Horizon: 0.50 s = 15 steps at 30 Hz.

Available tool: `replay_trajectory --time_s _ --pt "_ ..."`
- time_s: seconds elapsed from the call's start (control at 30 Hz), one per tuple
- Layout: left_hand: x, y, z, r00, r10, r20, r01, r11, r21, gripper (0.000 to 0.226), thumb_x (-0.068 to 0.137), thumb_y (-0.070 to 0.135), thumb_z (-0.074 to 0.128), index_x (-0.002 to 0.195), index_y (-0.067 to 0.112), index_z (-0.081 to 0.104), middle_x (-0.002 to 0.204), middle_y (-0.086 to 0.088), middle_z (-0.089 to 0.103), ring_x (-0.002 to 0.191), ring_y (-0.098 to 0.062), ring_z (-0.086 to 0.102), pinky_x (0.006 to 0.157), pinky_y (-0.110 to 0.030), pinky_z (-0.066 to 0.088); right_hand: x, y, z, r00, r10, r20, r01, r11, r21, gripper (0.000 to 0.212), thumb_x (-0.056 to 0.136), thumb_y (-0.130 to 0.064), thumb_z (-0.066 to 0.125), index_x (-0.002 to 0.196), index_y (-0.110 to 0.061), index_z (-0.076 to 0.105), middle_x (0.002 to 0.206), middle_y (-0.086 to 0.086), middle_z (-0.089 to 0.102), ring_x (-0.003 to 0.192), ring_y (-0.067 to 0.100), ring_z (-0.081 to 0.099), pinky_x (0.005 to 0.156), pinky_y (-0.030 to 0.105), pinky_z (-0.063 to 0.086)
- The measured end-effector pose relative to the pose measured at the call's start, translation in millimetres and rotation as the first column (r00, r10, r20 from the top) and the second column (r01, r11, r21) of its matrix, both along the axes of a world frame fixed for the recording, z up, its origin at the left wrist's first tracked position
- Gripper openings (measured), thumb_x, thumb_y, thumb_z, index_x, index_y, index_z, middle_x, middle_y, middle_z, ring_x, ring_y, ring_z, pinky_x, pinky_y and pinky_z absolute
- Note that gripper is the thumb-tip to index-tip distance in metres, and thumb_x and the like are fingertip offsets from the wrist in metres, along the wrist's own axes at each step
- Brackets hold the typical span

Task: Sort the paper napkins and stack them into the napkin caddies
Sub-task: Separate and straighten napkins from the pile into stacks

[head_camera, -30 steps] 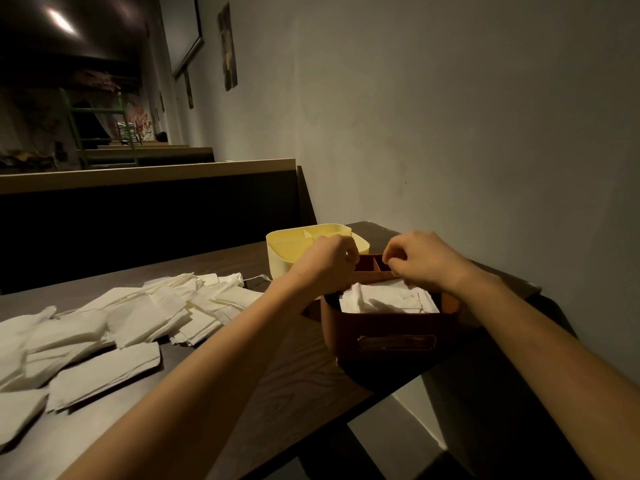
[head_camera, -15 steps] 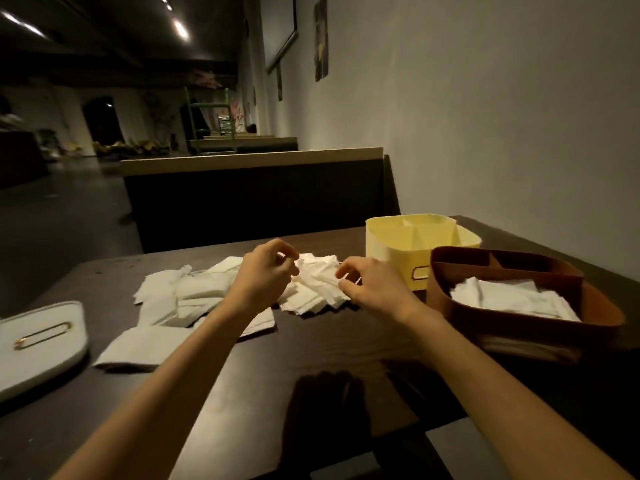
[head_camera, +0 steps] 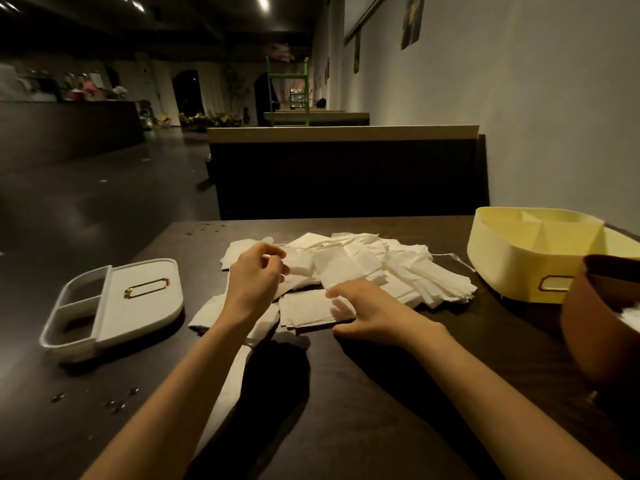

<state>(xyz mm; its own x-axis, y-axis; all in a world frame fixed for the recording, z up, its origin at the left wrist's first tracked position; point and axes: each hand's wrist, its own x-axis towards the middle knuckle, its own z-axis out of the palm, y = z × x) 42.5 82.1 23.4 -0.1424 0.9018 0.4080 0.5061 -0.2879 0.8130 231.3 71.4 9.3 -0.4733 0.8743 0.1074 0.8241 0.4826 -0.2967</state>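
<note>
A loose pile of white paper napkins (head_camera: 374, 268) lies on the dark table (head_camera: 363, 393). My left hand (head_camera: 256, 282) hovers over the pile's left side and pinches a napkin (head_camera: 299, 266) between thumb and fingers. My right hand (head_camera: 367, 306) rests flat, fingers spread, on a folded napkin (head_camera: 304, 308) at the pile's near edge. A yellow caddy (head_camera: 519, 258) with dividers stands at the right. A brown caddy (head_camera: 602, 320) holding white napkins sits at the far right, cut off by the frame. A white caddy (head_camera: 114, 306) lies on the left.
Small crumbs or bits (head_camera: 114, 403) dot the near left of the table. A dark booth back (head_camera: 346, 171) with a light wooden top stands behind the table. A pale wall (head_camera: 536, 98) runs along the right. Open floor (head_camera: 86, 202) extends to the left.
My view swung left from the brown caddy to the napkin pile. Both hands left the brown caddy and came to the pile; the left now pinches a napkin, the right lies flat on one.
</note>
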Motion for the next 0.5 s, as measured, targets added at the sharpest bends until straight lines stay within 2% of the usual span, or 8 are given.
replay_trajectory --time_s 0.1,0.17,0.2,0.27,0.4,0.47,0.5 --pt "-12 7 -1 0.997 -0.005 0.080 0.006 1.000 -0.010 0.019 0.097 0.005 0.043 0.106 0.004 0.058 0.089 -0.013 0.064 0.076 -0.017 0.061 0.063 -0.019 0.047 -12 8 1 0.997 0.046 0.068 -0.047 0.999 0.016 0.029 0.086 -0.025 0.058 0.112 -0.011 0.059 0.112 0.005 0.063 0.102 0.021 0.056 0.090 0.034 0.047" --pt "-17 10 -1 0.993 -0.016 0.116 0.018 1.000 -0.014 0.017 0.097 0.006 0.043 0.104 0.006 0.058 0.087 -0.010 0.064 0.076 -0.016 0.061 0.064 -0.019 0.047 -18 11 1 0.988 0.050 0.147 -0.058 0.997 0.056 0.009 0.087 -0.022 0.054 0.087 -0.013 0.056 0.100 0.006 0.063 0.090 0.021 0.056 0.082 0.035 0.049" --pt "-21 12 -1 0.991 -0.016 0.131 0.018 1.000 -0.014 0.016 0.097 0.006 0.043 0.103 0.007 0.058 0.086 -0.008 0.064 0.076 -0.015 0.061 0.064 -0.019 0.047 -23 14 0 0.982 0.046 0.185 -0.062 0.995 0.079 0.008 0.088 -0.020 0.051 0.082 -0.016 0.053 0.099 0.006 0.063 0.090 0.021 0.055 0.081 0.035 0.049" --pt "-24 13 -3 0.987 -0.023 0.157 0.025 1.000 -0.013 0.015 0.097 0.006 0.043 0.100 0.010 0.057 0.085 -0.007 0.064 0.075 -0.014 0.061 0.064 -0.020 0.048 -28 16 -3 0.974 0.033 0.226 -0.065 0.988 0.137 0.010 0.090 -0.017 0.047 0.086 -0.017 0.055 0.102 0.007 0.062 0.093 0.022 0.053 0.082 0.035 0.048" --pt "-27 14 -9 0.981 -0.045 0.190 0.052 0.998 -0.033 0.014 0.098 0.007 0.043 0.101 0.012 0.056 0.085 -0.006 0.063 0.075 -0.014 0.061 0.064 -0.019 0.049 -35 18 -16 0.973 -0.024 0.229 -0.056 0.940 0.337 0.024 0.094 -0.012 0.040 0.108 -0.013 0.059 0.110 0.009 0.061 0.099 0.026 0.055 0.081 0.038 0.050" --pt "-28 13 -13 0.975 -0.067 0.211 0.079 0.995 -0.052 0.014 0.098 0.009 0.043 0.104 0.011 0.056 0.086 -0.005 0.063 0.077 -0.015 0.060 0.066 -0.021 0.050 -36 19 -17 0.975 -0.035 0.218 -0.049 0.928 0.370 0.022 0.096 -0.014 0.040 0.109 -0.014 0.058 0.109 0.007 0.063 0.097 0.024 0.058 0.081 0.037 0.051" --pt "-28 12 -14 0.972 -0.077 0.223 0.092 0.994 -0.061 0.014 0.098 0.010 0.043 0.104 0.011 0.056 0.086 -0.004 0.063 0.079 -0.016 0.060 0.068 -0.022 0.050 -35 19 -15 0.985 -0.035 0.166 -0.025 0.937 0.348 0.021 0.095 -0.015 0.043 0.109 -0.015 0.059 0.107 0.006 0.065 0.096 0.023 0.059 0.081 0.037 0.052"
